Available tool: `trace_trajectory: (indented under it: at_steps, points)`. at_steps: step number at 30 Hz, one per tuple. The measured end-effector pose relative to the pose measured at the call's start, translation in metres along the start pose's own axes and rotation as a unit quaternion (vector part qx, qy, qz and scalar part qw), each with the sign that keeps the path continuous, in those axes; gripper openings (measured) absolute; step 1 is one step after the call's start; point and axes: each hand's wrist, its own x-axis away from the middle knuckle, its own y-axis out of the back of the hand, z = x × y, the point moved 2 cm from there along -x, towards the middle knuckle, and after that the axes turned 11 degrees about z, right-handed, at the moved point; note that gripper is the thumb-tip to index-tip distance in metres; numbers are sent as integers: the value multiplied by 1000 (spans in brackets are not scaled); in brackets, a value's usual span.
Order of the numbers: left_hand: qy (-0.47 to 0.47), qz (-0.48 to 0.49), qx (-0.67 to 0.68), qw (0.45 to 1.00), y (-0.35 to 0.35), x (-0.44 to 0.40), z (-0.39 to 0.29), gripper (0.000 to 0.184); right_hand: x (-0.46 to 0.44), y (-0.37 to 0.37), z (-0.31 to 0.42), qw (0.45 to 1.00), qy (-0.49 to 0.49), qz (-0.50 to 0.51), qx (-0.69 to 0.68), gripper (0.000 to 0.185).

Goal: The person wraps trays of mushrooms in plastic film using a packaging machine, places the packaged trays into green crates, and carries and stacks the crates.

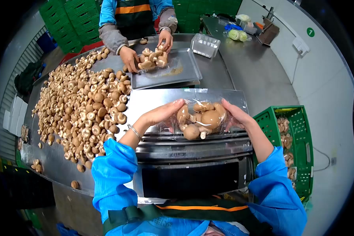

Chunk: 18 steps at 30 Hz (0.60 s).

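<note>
A clear plastic pack of shiitake mushrooms (203, 118) is held level between my two hands, above the wrapping machine (173, 151). My left hand (164, 113) grips its left end, with the thumb on top. At the right end, my right hand (238, 115) holds it the same way, and film partly covers the fingers. Clear film (228, 96) stretches behind and around the pack over the metal plate. Brown caps and pale stems show through the shiny plastic. One mushroom (191, 132) sits at the pack's near edge.
Loose mushrooms (86, 102) cover the table's left. Across from me, a co-worker's hands (129, 59) handle mushrooms on a metal tray (167, 78). Clear empty trays (205, 45) are stacked beyond. A green crate (269, 126) with packed mushrooms stands right, by the wall.
</note>
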Motion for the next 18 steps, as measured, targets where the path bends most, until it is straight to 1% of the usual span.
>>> trace_trajectory:
  at_steps: [3, 4, 5, 7, 9, 10, 11, 13, 14, 15, 16, 17, 18]
  points:
    - [-18, 44, 68, 997, -23, 25, -2, 65, 35, -20, -1, 998, 15, 56, -10, 58]
    - [-24, 40, 98, 994, -41, 40, -8, 64, 57, -42, 4, 999, 24, 24, 16, 57]
    - [-39, 17, 30, 999, -58, 57, -19, 61, 76, -55, -2, 998, 24, 29, 47, 55]
    - [-43, 50, -19, 998, -91, 84, -16, 60, 109, -76, -23, 993, 22, 39, 107, 51]
    - [-15, 91, -25, 995, -116, 109, -14, 62, 133, -97, -53, 996, 1, 41, 75, 65]
    - [-20, 121, 34, 992, -125, 118, 2, 64, 140, -106, -63, 997, -25, 35, 58, 70]
    - [7, 148, 109, 983, -128, 124, 18, 67, 138, -108, -83, 998, 14, 14, 64, 64]
    - [10, 150, 234, 961, -126, 125, 70, 71, 127, -108, -104, 998, -47, -4, 47, 56]
    - [26, 141, 240, 960, -124, 124, 106, 59, 114, -107, -112, 997, -51, 0, 60, 48]
    - [43, 133, 243, 960, -122, 124, 132, 48, 104, -95, -134, 995, -68, -1, 68, 49]
    - [75, 46, 295, 952, -125, 123, 140, 27, 105, -91, -146, 996, -84, -12, 37, 52]
    - [67, -23, 336, 939, -127, 121, 148, 23, 109, -88, -156, 995, -101, -24, 8, 55]
    - [34, -87, 350, 932, -134, 122, 154, 22, 119, -88, -166, 993, -78, -80, -47, 55]
